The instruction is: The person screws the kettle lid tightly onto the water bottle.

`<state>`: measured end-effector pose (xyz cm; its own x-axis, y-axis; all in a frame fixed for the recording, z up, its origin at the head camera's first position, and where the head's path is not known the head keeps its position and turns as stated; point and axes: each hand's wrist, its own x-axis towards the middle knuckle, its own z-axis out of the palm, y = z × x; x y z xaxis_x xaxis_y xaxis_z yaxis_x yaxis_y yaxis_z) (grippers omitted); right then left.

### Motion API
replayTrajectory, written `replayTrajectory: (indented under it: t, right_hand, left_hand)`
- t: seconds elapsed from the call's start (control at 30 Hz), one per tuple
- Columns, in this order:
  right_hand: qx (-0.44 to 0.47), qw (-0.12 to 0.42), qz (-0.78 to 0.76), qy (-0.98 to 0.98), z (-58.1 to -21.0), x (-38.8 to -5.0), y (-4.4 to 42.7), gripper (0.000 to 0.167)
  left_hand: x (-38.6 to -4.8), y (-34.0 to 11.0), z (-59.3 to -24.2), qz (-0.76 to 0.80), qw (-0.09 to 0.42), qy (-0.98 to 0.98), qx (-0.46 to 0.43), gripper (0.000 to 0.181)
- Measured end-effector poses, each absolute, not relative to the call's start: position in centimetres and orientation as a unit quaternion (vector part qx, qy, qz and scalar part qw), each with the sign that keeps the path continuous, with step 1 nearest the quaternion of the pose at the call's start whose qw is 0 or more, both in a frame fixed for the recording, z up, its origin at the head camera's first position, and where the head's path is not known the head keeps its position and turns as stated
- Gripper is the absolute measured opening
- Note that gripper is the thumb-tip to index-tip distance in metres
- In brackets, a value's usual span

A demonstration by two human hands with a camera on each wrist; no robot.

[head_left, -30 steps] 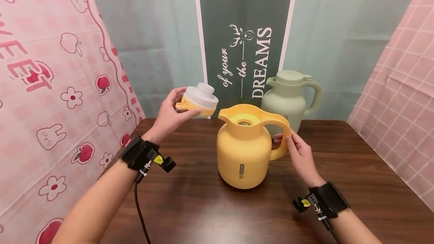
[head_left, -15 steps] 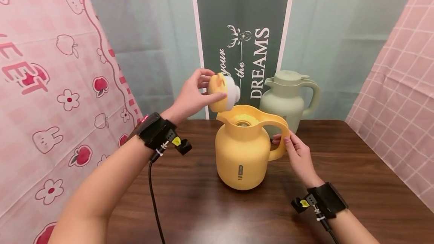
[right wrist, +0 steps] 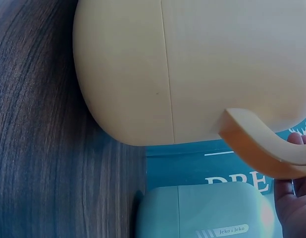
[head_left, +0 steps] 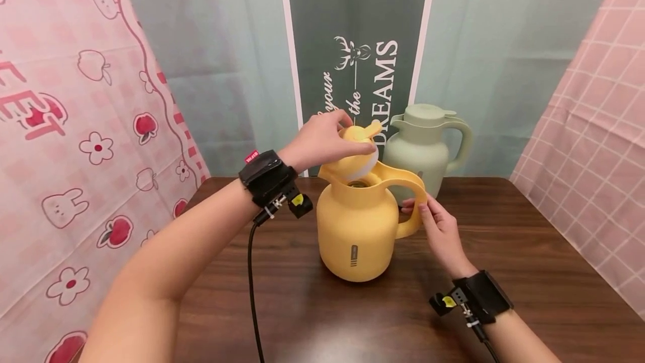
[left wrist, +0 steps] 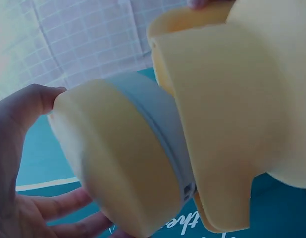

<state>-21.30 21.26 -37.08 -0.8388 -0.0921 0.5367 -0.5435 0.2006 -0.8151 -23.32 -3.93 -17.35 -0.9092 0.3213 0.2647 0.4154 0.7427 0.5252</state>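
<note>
A yellow thermos jug stands upright on the table, its mouth uncovered in part. Over that mouth my left hand holds the jug's yellow lid, tilted, with its pale plug side facing down into the opening. In the left wrist view the thumb and fingers grip the lid by its sides, right at the rim of the jug. My right hand grips the jug's handle; the right wrist view shows the fingers around the handle.
A pale green thermos jug with its lid on stands close behind the yellow one, to the right. The brown wooden table ends at a hanging teal cloth. Pink cloths hang at both sides. A black cable trails from the left wrist.
My left hand has carried the lid rightward to the jug's mouth and turned it from plug side up to plug side down. The right hand stays on the handle.
</note>
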Motion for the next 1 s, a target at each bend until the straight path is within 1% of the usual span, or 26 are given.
replayTrajectory:
  t: [0.1, 0.33, 1.0]
  right_hand:
    - [0.211, 0.192, 0.597, -0.75, -37.1, -21.3, 21.2, 0.03]
    - [0.211, 0.195, 0.602, -0.745, -37.1, -21.6, 21.3, 0.03]
    - [0.206, 0.191, 0.613, -0.738, -37.0, -21.6, 21.4, 0.031]
  left_hand:
    - [-23.6, -3.3, -17.3, -0.26, 0.075, -0.941, -0.205, 0.053]
    - [-23.9, -2.2, -17.1, -0.212, 0.046, -0.951, -0.221, 0.051]
    - [-24.1, -1.1, -17.4, -0.167, 0.025, -0.964, -0.204, 0.05]
